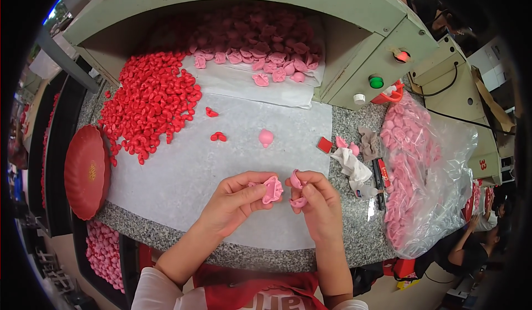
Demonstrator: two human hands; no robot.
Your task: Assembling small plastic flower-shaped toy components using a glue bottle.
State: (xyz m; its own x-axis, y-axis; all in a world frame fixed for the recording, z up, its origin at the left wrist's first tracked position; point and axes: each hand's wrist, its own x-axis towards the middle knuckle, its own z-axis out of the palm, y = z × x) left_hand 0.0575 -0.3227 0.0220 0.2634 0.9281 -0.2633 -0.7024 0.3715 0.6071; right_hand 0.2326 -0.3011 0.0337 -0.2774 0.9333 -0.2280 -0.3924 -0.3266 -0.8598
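Above the paper sheet [277, 229], a ruffled pink piece [271, 190] is pinched between the fingers [249, 195] of the left hand [233, 199]; just to its right, across a narrow gap, curved pink parts [298, 203] are held slightly spread by the right hand [323, 206].

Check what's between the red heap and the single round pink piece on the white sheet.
A few loose red pieces lie there on the sheet, per the head view.

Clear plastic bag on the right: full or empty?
Partly full: the bag has pink pieces packed along its left side, with slack film on its right.
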